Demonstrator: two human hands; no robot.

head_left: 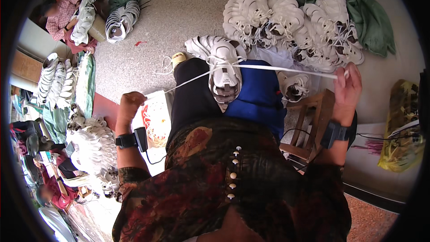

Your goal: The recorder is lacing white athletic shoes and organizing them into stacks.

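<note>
A white sneaker (pixel 225 74) rests between my knees, its toe toward me. White shoelace (pixel 286 68) runs out from its upper to both sides, pulled taut. At the left, above a white box, my left hand (pixel 130 107) is closed on the thin end of the lace. My right hand (pixel 349 87), raised at the far right, pinches the other, wider-looking length. Just beyond the sneaker, a row of nested white shoes (pixel 199 47) lies against it.
A white box of orange and white laces (pixel 156 121) stands by my left thigh. Large piles of white sneakers (pixel 268 13) lie at the far right beside green cloth (pixel 367 22). A wooden stool (pixel 309 125) is at my right. Other people (pixel 67 15) sit at the left among shoes.
</note>
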